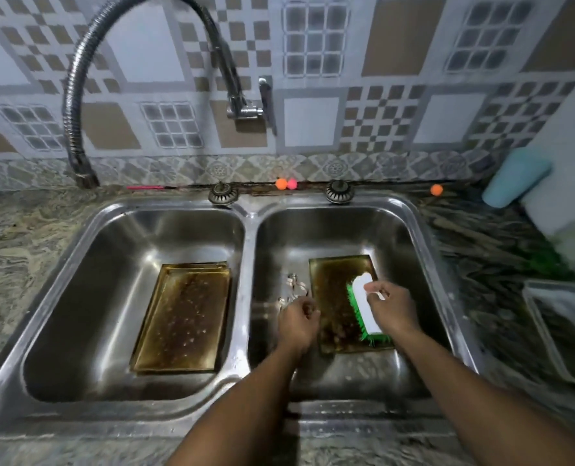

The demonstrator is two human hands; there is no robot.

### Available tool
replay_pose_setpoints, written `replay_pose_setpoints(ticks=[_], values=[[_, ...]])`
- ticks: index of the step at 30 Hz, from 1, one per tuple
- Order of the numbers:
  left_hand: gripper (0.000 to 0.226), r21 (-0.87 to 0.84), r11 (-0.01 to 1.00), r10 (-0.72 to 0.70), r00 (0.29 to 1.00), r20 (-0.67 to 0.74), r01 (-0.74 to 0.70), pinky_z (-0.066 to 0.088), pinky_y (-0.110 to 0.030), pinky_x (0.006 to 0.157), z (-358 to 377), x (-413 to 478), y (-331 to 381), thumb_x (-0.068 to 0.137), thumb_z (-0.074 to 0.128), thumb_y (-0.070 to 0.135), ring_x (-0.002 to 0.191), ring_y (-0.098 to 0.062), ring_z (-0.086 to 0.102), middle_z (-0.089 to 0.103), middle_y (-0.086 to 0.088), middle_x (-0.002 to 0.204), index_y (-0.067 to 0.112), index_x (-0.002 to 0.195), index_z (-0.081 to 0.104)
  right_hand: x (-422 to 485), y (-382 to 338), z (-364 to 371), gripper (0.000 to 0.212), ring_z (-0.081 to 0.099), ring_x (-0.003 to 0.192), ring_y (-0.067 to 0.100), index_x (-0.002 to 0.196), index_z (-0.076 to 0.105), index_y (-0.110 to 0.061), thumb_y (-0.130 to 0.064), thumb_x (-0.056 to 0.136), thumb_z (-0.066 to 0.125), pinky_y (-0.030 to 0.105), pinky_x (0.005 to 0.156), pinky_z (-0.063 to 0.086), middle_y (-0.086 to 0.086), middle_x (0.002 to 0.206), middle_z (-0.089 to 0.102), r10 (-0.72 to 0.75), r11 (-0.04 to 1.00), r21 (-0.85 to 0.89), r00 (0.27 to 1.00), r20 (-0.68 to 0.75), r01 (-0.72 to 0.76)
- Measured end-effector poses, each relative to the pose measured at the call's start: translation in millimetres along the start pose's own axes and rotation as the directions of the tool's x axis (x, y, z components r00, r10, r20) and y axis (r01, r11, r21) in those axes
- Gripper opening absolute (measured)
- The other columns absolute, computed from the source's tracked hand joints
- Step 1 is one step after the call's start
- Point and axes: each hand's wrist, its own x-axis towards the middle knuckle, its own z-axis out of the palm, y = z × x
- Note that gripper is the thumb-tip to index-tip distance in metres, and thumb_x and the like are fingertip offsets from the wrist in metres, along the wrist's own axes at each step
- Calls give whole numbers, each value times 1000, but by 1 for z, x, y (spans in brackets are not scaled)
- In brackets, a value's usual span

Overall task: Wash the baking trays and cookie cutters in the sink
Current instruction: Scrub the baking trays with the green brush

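Two basins make up the steel sink (250, 250), which is set into a mottled stone table (20, 250) below a tiled wall, with one flexible metal tap hose (78, 95) arching over the left side. Two baking trays are in view, both brown with residue and lying flat. The left tray (182, 317) rests alone on the floor of the left basin, well apart from both hands. The right tray (333, 290) lies in the right basin between the two hands. The right hand (392, 309) grips one scrubbing brush (366, 307) by its white back, and the green bristles are turned down and leftward onto the right tray's surface. The left hand (298, 322) sits at that tray's left edge with its fingers curled; whether they pinch the rim cannot be told. Just beyond the left hand, on the basin floor beside the tray, lie the pale metal cookie cutters (293, 285), too blurred to count. Two round drain plugs (222, 193) stand on the sink's far rim, and three small balls (281, 183), two orange and one pink, sit along the wall.
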Motion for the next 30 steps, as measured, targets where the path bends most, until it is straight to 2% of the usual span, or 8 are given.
replay_pose_setpoints(ticks=[3, 6, 10, 14, 18, 22, 27, 30], values=[[24, 71, 996, -54, 999, 1, 53, 58, -37, 85, 42, 19, -26, 78, 59, 17, 90, -27, 72, 78, -5, 94, 16, 96, 75, 14, 32, -8, 20, 63, 108, 22, 96, 72, -22, -7, 94, 58, 23, 83, 43, 3, 117, 69, 20, 1000, -2, 999, 43, -20], [28, 110, 988, -114, 993, 8, 113, 53, -27, 93, 56, 15, -17, 85, 63, 6, 100, -23, 71, 77, -5, 106, 14, 109, 75, 27, 49, -12, 19, 62, 103, 20, 102, 73, -20, -9, 95, 58, 28, 84, 49, 0, 113, 66, 25, 1000, -8, 998, 63, -25], [34, 105, 979, -177, 984, -8, 177, 43, -14, 81, 72, 19, -12, 89, 58, -1, 97, -14, 66, 74, -5, 114, 12, 118, 72, 37, 62, -15, 19, 56, 102, 16, 105, 71, -17, -8, 97, 58, 33, 89, 51, -5, 108, 58, 21, 999, 27, 994, 105, -24], [32, 152, 968, -198, 980, -30, 201, 49, -7, 56, 77, 25, -14, 95, 48, -8, 65, -7, 62, 70, -4, 92, 6, 117, 67, 41, 69, -15, 19, 55, 102, 15, 105, 71, -16, -6, 96, 58, 34, 91, 51, -6, 107, 57, 25, 999, 42, 992, 120, -30], [40, 200, 965, -162, 986, -52, 169, 40, 2, 58, 76, 23, -9, 92, 58, -5, 83, -9, 58, 72, -8, 116, 12, 128, 64, 41, 71, -17, 18, 55, 103, 16, 105, 71, -18, -8, 97, 58, 32, 87, 50, -6, 109, 55, 10, 999, 29, 990, 141, -14], [53, 212, 973, -70, 989, -128, 96, 47, -23, 83, 75, 19, -3, 81, 58, 0, 101, -24, 66, 69, -8, 114, 22, 129, 62, 41, 65, -24, 18, 58, 104, 18, 104, 71, -19, -9, 96, 59, 34, 89, 52, -5, 110, 59, -5, 999, 44, 990, 143, -1], [60, 88, 993, -52, 974, -222, 73, 46, -30, 103, 58, 11, 18, 83, 53, 9, 100, -17, 54, 57, -11, 119, 24, 141, 53, 39, 41, -34, 19, 61, 101, 21, 102, 72, -20, -10, 94, 59, 30, 81, 51, 3, 120, 65, -7, 997, 81, 996, 94, -1], [54, 3, 999, -43, 966, -254, 45, 56, -38, 95, 43, 3, 25, 90, 48, 12, 100, -23, 69, 72, -6, 116, 27, 142, 55, 35, 23, -36, 21, 57, 99, 16, 104, 72, -18, -8, 94, 57, 27, 77, 48, 5, 127, 64, -19, 992, 127, 996, 87, 8]])
